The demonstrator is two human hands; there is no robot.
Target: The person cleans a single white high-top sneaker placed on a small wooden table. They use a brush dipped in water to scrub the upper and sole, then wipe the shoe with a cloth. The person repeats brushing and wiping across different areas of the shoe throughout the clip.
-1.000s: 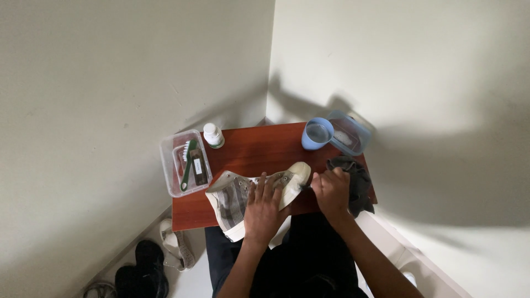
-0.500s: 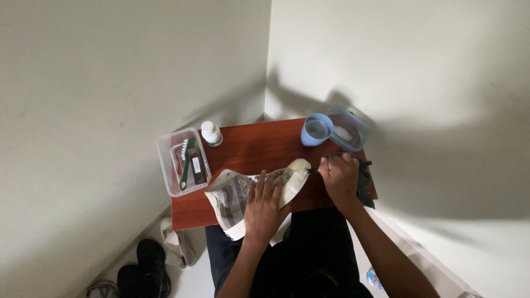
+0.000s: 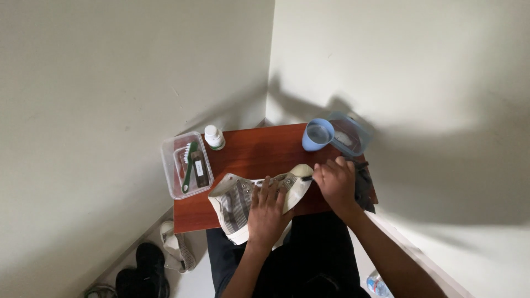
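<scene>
A pair of dark shoes point(image 3: 142, 271) and a pale shoe point(image 3: 178, 249) were seen on the floor at the lower left, below a small reddish-brown table point(image 3: 248, 157) set into the corner of two pale walls. At the table's left edge a clear plastic container point(image 3: 186, 164) was stood, with a green-handled brush point(image 3: 189, 165) and a dark flat item laid inside it. Just beside the container's far corner a small white bottle point(image 3: 214, 137) was placed upright. Across the near middle of the table a pale high-top sneaker point(image 3: 243, 198) was laid on its side, its opening turned to the left and its white toe cap to the right. The sneaker was pressed down by the left hand point(image 3: 267, 212), whose fingers were spread flat and fairly wide over the laced upper. At the toe cap the right hand point(image 3: 335, 181) was held with its fingers curled narrowly around a small dark tool, the tip of which was touching the toe; what kind of tool it was could not be told. Behind that hand a light blue cup point(image 3: 318, 135) was stood against a clear blue-tinted tub point(image 3: 348, 137). A dark cloth point(image 3: 364, 185) was draped over the table's right edge, partly hidden by the right hand
</scene>
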